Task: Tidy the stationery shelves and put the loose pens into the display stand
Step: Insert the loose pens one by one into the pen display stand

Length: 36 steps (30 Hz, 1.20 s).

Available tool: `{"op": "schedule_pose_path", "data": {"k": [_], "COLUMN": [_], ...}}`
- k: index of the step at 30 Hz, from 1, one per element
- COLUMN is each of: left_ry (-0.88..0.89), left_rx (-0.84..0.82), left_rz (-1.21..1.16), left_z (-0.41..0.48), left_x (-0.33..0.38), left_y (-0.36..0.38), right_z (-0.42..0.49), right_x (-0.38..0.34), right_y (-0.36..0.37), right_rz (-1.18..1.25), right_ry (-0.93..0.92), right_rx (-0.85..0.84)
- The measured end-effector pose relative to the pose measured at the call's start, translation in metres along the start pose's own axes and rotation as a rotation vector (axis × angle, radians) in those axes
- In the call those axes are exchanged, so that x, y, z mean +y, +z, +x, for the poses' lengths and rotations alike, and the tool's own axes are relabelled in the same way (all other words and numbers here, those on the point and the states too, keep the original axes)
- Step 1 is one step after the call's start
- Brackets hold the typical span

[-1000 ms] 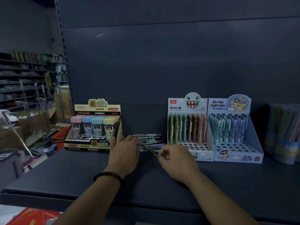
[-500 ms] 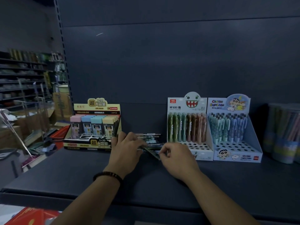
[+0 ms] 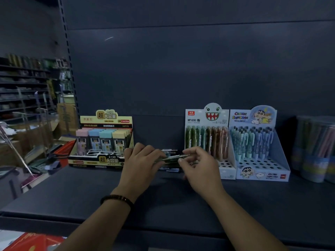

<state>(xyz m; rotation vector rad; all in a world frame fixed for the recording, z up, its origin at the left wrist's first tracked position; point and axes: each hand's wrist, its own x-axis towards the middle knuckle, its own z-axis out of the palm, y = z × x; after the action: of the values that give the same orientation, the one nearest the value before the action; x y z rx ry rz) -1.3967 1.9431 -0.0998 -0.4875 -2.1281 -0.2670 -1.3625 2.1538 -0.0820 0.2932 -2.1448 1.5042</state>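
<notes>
A pile of loose pens (image 3: 169,165) lies on the dark shelf between the two hands. My left hand (image 3: 143,163) rests on the pile's left side, fingers curled over several pens. My right hand (image 3: 197,165) pinches a green pen (image 3: 174,157) at its right end; the pen is lifted a little above the pile and lies nearly level. Just right of my right hand stands the white monster-face display stand (image 3: 208,116), with green and brown pens in its back rows and empty holes (image 3: 225,163) in front.
A yellow box of pencil-lead cases (image 3: 103,142) stands left of the pile. A blue cartoon pen stand (image 3: 261,171) sits right of the white one, and clear tubs of pens (image 3: 315,149) stand at the far right. The shelf's front edge (image 3: 163,230) runs below my forearms.
My right hand has lifted and moved slightly right, raising the green pen off the pile to a nearly level pose. My left hand stayed on the pile.
</notes>
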Motion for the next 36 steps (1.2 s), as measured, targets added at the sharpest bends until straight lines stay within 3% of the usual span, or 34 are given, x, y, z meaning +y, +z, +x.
{"op": "schedule_pose_path", "data": {"k": [8, 14, 23, 31, 36], "left_ry": [0.031, 0.070, 0.035, 0.064, 0.023], "left_rx": [0.058, -0.074, -0.141, -0.284, -0.284], "left_rz": [-0.132, -0.180, -0.255, -0.130, -0.152], "left_z": [0.001, 0.008, 0.033, 0.019, 0.021], "left_x": [0.002, 0.011, 0.086, 0.087, 0.086], "left_y": [-0.002, -0.003, 0.002, 0.025, 0.027], "right_z": [0.006, 0.014, 0.066, 0.091, 0.091], "right_x": [-0.001, -0.014, -0.035, -0.004, 0.006], "right_y": [-0.005, -0.021, -0.091, -0.081, -0.075], "right_rz": [0.303, 0.453, 0.148, -0.092, -0.147], "right_ry": [0.075, 0.053, -0.160, -0.245, -0.293], "right_rx": [0.058, 0.185, 0.343, 0.278, 0.247]}}
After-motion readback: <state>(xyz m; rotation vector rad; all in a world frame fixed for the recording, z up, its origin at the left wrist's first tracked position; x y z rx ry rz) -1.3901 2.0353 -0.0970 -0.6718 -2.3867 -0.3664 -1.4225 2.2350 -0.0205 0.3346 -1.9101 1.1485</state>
